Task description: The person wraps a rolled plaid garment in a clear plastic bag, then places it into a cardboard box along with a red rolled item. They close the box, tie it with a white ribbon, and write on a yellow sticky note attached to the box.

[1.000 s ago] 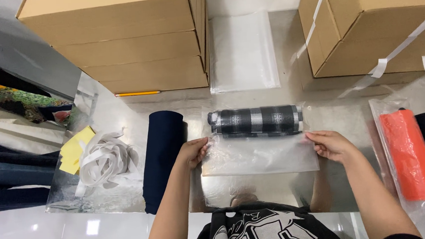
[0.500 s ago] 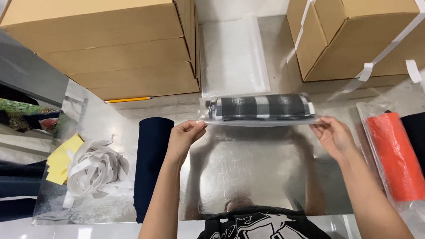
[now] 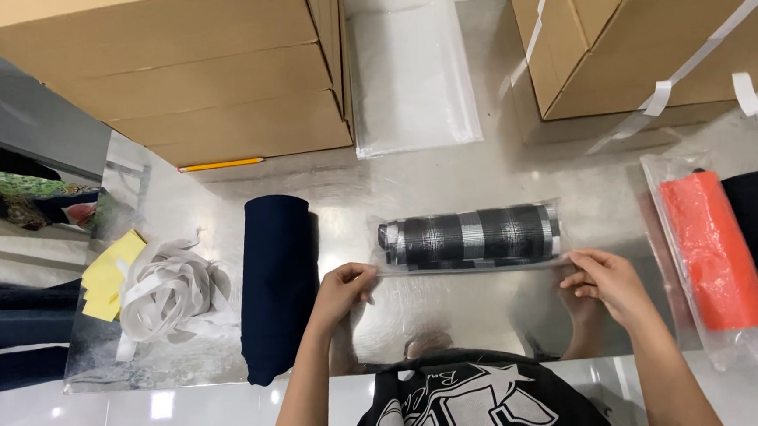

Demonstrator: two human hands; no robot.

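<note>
Both hands pinch the near edge of a clear bag (image 3: 474, 267): left hand (image 3: 346, 289) at one end, right hand (image 3: 605, 280) at the other. A checked cloth roll (image 3: 472, 236) lies inside, mid-worktop (image 3: 447, 178), beside a dark blue roll (image 3: 275, 281).

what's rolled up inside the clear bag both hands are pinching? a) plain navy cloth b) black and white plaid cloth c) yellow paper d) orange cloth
b: the clear bag held at its near corners by the left hand and right hand holds a black and white plaid roll.

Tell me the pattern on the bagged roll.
Black-and-grey plaid on the roll, clearest in the head view.
</note>
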